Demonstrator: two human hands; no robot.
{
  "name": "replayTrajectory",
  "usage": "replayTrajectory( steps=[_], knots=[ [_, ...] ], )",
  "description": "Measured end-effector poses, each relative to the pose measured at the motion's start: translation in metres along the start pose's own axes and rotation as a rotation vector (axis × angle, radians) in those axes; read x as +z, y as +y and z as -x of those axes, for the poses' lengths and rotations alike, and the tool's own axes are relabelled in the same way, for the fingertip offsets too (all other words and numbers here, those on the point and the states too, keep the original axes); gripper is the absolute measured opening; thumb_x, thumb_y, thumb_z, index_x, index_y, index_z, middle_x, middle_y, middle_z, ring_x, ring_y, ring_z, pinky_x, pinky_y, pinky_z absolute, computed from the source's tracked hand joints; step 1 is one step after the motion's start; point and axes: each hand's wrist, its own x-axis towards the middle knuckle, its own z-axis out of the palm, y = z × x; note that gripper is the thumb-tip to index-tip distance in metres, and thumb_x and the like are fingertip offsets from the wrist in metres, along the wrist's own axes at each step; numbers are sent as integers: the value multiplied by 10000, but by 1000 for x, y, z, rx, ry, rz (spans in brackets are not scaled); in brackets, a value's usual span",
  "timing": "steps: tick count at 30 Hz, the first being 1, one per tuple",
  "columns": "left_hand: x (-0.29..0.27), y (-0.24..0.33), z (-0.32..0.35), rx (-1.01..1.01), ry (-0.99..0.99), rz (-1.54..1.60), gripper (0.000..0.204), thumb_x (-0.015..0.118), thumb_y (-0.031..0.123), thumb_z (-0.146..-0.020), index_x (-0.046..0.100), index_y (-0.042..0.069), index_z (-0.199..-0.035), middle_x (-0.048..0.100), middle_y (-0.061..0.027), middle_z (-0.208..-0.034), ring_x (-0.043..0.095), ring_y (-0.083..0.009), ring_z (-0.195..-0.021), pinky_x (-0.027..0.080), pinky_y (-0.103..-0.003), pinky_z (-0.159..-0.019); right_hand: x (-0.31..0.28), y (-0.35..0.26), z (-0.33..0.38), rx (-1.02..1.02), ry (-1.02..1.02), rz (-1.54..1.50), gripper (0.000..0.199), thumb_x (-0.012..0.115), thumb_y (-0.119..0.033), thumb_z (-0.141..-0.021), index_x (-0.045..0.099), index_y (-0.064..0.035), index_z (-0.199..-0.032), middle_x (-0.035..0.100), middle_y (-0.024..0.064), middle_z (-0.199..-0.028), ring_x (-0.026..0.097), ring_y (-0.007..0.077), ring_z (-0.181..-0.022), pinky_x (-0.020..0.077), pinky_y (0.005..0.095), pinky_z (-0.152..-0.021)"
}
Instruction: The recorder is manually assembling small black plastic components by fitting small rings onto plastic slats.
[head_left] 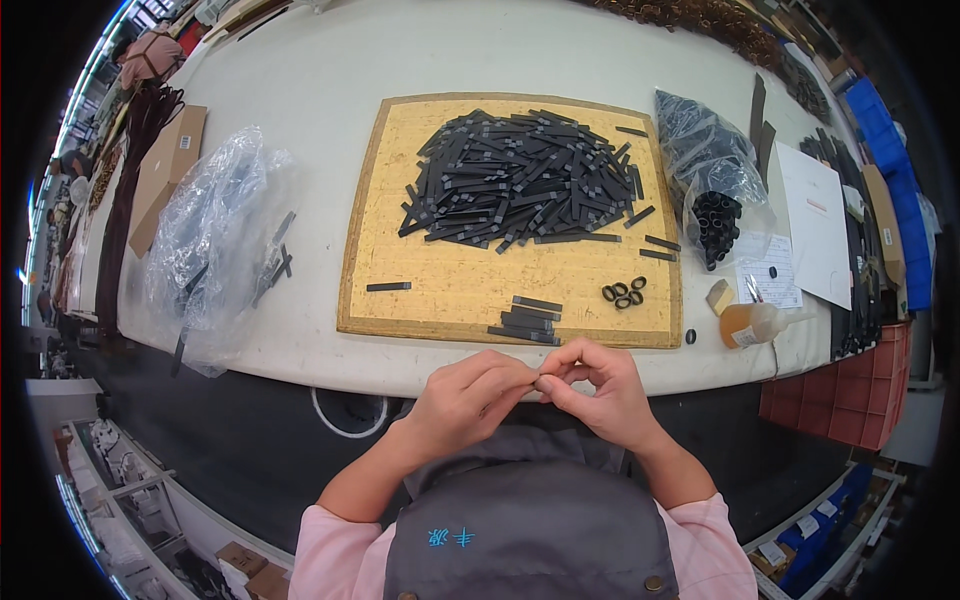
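Observation:
In front of the table's near edge, my left hand (472, 398) and my right hand (603, 392) meet fingertip to fingertip. Both are closed in a pinch on a small dark piece (541, 384), mostly hidden by the fingers. Just beyond them, several short black strips (527, 321) with grey ends lie on a yellow board (440, 285). A large heap of the same strips (520, 175) covers the board's far part. Several small black rings (624, 293) are grouped at its near right, and a single strip (388, 287) lies at its left.
Left of the board lies a clear plastic bag (205, 250) with loose strips. On the right are a bag of black rings (712, 225), a bottle of amber liquid (752, 324), a small tan block (719, 296) and white paper (815, 220). A red crate (840, 390) stands beside the table.

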Motion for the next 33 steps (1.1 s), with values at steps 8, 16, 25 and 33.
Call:
replayTrajectory(
  steps=[8, 16, 25, 33],
  knots=[
    [0, -5, 2, -94, -36, 33, 253, 765, -41, -797, 692, 37, -1025, 706, -88, -879, 695, -229, -743, 545, -326, -626, 1, 14, -8, 304, -84, -593, 109, 661, -124, -976, 620, -27, -1002, 618, 18, -877, 632, 86, -779, 595, 262, -690],
    [-12, -5, -1, -100, -185, -77, 260, 767, -52, -786, 701, 37, -1021, 709, -78, -851, 701, -208, -732, 540, -310, -617, 0, 11, -11, 339, -128, -351, 112, 641, -125, -984, 600, -21, -990, 662, 45, -887, 666, 119, -754, 578, 272, -732],
    [-15, -4, -1, -247, -144, 132, 224, 772, -40, -788, 706, 20, -994, 710, -91, -859, 704, -211, -740, 552, -296, -654, 0, 5, -12, 449, -158, -485, 141, 653, -158, -989, 617, -25, -1015, 653, 27, -884, 635, 85, -800, 535, 218, -751],
    [-18, 1, -9, -115, -115, -124, 223, 719, 4, -854, 688, 53, -1069, 663, -65, -878, 676, -223, -748, 540, -333, -640, 11, -5, -2, 32, 73, 73, 141, 691, -19, -928, 633, 2, -1055, 651, 28, -1011, 633, 94, -902, 522, 253, -850]
  ],
)
